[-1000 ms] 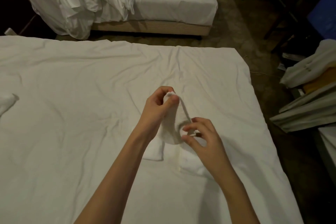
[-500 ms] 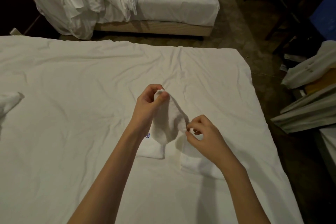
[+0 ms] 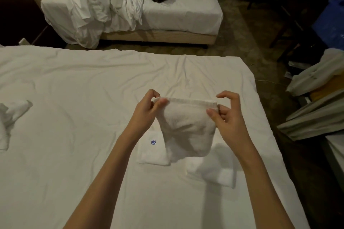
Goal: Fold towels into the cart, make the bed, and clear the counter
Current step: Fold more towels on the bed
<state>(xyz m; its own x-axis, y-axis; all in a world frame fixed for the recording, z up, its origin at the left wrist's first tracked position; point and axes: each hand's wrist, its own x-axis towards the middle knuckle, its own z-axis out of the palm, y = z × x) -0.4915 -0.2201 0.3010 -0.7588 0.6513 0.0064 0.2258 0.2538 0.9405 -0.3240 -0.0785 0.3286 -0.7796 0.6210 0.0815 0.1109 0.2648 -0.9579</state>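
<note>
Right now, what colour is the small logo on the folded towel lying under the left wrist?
Blue, a small flower-like mark on the white folded towel; seen in the head view.

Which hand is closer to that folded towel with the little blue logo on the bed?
The left hand. It pinches the small towel just above the folded logo towel. The right hand pinches the opposite corner, farther to the right.

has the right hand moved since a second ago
Yes. The right hand has swung out to the right, away from the left hand, stretching the towel open above the folded towel with the blue logo.
</note>
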